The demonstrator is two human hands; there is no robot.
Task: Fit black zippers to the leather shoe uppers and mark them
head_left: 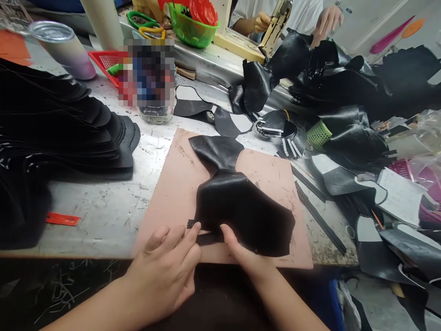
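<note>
A black leather piece [237,202], shaped like a bow with a narrow waist, lies on a pink cutting mat [172,184] on the worn metal table [106,211]. My left hand [168,271] rests at the mat's near edge, its fingertips pressing a thin black strip [203,236] at the leather's lower left edge. My right hand [241,253] pinches the near edge of the leather piece, thumb on top. Which part of the strip belongs to the leather I cannot tell.
A tall stack of black cut pieces [62,133] fills the left. Heaps of black leather [344,87] and loose strips cover the right. A tumbler [64,46], glass jar [155,112], red tray and green bowl [191,27] stand at the back. Another person's hands [262,20] work opposite.
</note>
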